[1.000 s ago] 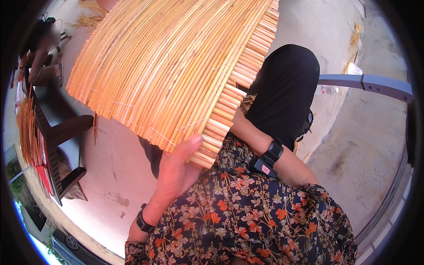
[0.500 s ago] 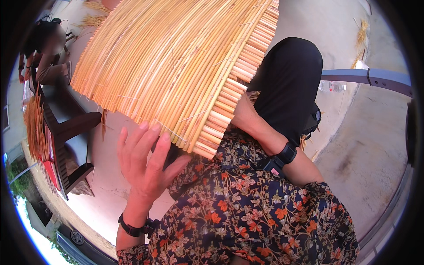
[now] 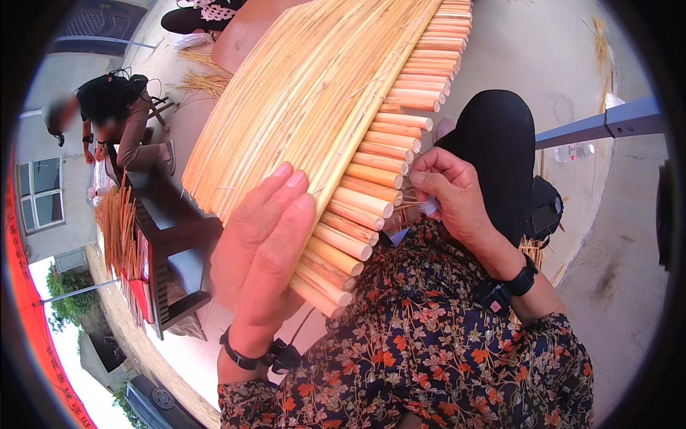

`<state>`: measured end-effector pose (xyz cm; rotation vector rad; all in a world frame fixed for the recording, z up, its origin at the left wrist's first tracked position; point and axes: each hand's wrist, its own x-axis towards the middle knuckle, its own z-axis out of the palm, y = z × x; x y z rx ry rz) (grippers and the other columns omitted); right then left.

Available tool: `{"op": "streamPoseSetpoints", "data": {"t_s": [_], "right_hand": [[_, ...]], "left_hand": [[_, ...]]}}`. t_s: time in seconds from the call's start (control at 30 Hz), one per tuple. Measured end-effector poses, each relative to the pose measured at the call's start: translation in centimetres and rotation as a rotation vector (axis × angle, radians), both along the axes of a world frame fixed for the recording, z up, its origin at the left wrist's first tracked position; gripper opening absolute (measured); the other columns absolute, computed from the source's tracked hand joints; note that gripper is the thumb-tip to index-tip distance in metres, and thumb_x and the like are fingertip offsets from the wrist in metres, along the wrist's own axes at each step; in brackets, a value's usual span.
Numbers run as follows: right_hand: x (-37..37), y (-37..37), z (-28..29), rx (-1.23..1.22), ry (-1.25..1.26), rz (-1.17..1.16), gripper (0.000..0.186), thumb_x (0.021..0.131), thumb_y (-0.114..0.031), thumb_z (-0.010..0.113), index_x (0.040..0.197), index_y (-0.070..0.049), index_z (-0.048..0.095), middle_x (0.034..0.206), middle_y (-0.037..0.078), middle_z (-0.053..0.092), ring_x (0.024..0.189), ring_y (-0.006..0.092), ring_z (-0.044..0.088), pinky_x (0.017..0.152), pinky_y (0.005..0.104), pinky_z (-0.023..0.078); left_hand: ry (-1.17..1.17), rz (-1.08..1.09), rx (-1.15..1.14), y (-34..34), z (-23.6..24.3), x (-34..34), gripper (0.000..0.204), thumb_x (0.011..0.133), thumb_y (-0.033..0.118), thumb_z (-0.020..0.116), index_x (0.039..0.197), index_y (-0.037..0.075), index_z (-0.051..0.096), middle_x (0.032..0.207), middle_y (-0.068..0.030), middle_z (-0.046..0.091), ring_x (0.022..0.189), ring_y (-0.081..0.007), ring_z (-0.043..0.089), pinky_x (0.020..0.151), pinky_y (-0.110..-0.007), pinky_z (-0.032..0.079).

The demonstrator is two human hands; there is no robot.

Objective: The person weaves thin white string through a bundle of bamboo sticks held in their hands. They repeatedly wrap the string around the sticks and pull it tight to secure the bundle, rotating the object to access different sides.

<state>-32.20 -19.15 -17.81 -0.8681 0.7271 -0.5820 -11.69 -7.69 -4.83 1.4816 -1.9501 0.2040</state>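
A mat of straight, straw-coloured reed stalks (image 3: 307, 107) lies tilted before me, with thin stitches across it and a binding stalk along its right side. Cut stalk ends stick out past that binding in a row. My left hand (image 3: 264, 232) grips the mat's near left edge, fingers flat on top and the thumb hidden. Just right of the cut ends, my right hand (image 3: 454, 191) is closed in a pinch. Thin pale strands and a small whitish bit show by its fingertips; what exactly it pinches is unclear.
Left stands a dark wooden bench (image 3: 179, 239) with a bundle of reddish stalks (image 3: 118, 225). A co-worker (image 3: 118, 107) bends over beyond it. A grey metal bar (image 3: 597, 127) and a plastic bottle (image 3: 574, 152) are at right. Loose straw (image 3: 207, 82) lies on the floor.
My right hand has come out from beneath the mat to beside the cut ends. My left hand has moved from the lower edge onto the mat. The view has shifted left.
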Motion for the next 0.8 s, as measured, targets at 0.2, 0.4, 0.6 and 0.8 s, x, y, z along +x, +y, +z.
{"op": "streamPoseSetpoints", "data": {"t_s": [0.2,0.4,0.6,0.8], "right_hand": [[2.1,-3.4,8.8,-0.207,-0.414,0.012,0.007,0.09,-0.008,0.069,0.093,-0.002,0.067,0.077,-0.001,0.065,0.064,0.003,0.056,0.058,0.0191,0.044],[7.6,-5.7,13.8,-0.651,-0.651,-0.214,0.005,0.091,-0.001,0.063,0.095,0.003,0.064,0.092,0.005,0.06,0.072,0.006,0.054,0.062,0.02,0.045],[9.4,-5.3,15.2,-0.794,-0.685,-0.246,0.006,0.089,0.004,0.066,0.095,0.003,0.065,0.09,0.004,0.061,0.081,0.0101,0.053,0.072,0.0229,0.042],[11.1,-5.9,15.3,-1.004,-0.681,-0.45,0.005,0.088,0.003,0.067,0.092,0.002,0.066,0.085,0.005,0.063,0.082,0.0136,0.055,0.074,0.0262,0.044]], "left_hand": [[0.248,0.206,-0.32,-3.5,6.7,1.2,0.026,0.087,-0.006,0.071,0.112,-0.01,0.065,0.104,-0.0123,0.07,0.09,-0.0144,0.065,0.078,-0.024,0.053],[0.512,0.471,-0.402,-5.5,10.7,2.0,0.022,0.092,0.011,0.072,0.103,-0.008,0.069,0.095,-0.0052,0.07,0.081,-0.0077,0.061,0.071,-0.023,0.05],[0.562,0.533,-0.391,-5.2,11.3,1.0,0.025,0.093,0.014,0.071,0.106,-0.007,0.067,0.097,-0.0067,0.07,0.082,-0.0091,0.062,0.073,-0.024,0.051],[0.5,0.599,-0.394,-4.9,10.5,-0.1,0.026,0.093,0.014,0.07,0.106,-0.007,0.067,0.099,-0.008,0.07,0.084,-0.0116,0.064,0.072,-0.026,0.054]]}}
